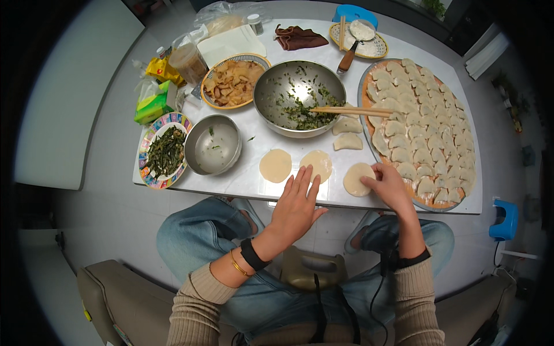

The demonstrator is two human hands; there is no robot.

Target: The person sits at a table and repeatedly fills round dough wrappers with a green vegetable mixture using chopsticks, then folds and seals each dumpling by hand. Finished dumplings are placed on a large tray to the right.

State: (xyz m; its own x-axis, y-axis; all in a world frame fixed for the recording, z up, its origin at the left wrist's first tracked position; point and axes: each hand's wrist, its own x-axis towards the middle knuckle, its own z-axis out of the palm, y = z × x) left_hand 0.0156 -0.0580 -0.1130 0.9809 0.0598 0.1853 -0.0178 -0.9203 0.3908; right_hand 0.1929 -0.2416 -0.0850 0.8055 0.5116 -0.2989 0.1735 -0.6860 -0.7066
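Note:
My left hand (298, 203) lies palm down, fingers spread, its fingertips on the lower part of a round dough wrapper (319, 163). My right hand (386, 184) pinches the right edge of another wrapper (355, 179) near the table's front edge. A third wrapper (275, 166) lies flat to the left. Behind them stands a steel bowl (277, 104) with chopped green filling (298, 114); wooden chopsticks (359, 111) rest across its right rim. Folded dumplings (348, 141) lie beside the bowl, and many more dumplings (417, 129) cover a round board at right.
A smaller steel bowl (216, 147) of liquid and a plate of dark green vegetables (165, 151) stand at left. Behind are a dish of brown pieces (233, 82), a brown cloth (298, 37) and a flour plate (376, 48) with a wooden-handled ladle (347, 60).

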